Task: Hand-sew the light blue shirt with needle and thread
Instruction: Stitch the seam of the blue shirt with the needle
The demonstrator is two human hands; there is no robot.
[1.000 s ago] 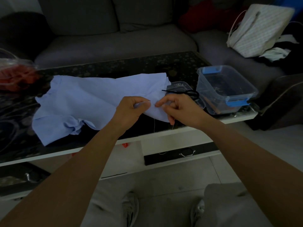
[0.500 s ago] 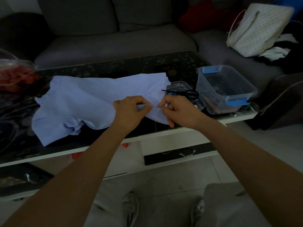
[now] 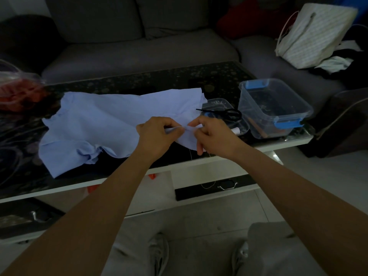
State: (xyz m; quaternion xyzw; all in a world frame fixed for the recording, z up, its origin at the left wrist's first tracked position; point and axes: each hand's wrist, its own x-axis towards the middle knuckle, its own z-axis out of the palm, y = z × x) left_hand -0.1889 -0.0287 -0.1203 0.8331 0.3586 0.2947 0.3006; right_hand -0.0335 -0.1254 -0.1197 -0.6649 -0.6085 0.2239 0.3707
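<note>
1. Head view: your left hand and right hand meet above the front edge of the tabletop, right of its middle.
2. Left hand: fingers curled, thumb and forefinger clamped on a raised fold of the light blue shirt.
3. Right hand: thumb and forefinger pinched together on the same fold, just beside your left fingertips. A needle there is too small to tell.
4. Shirt lies spread over the tabletop's middle and left, its right hem lifted between your 2 hands.
5. Pale thread hangs below the right hand, near the front edge.
6. Black scissors rest on a shallow clear tray just behind the right hand.
7. Clear box with blue clips sits at the right edge, beside the tray.
8. Grey sofa runs beyond the back edge.
</note>
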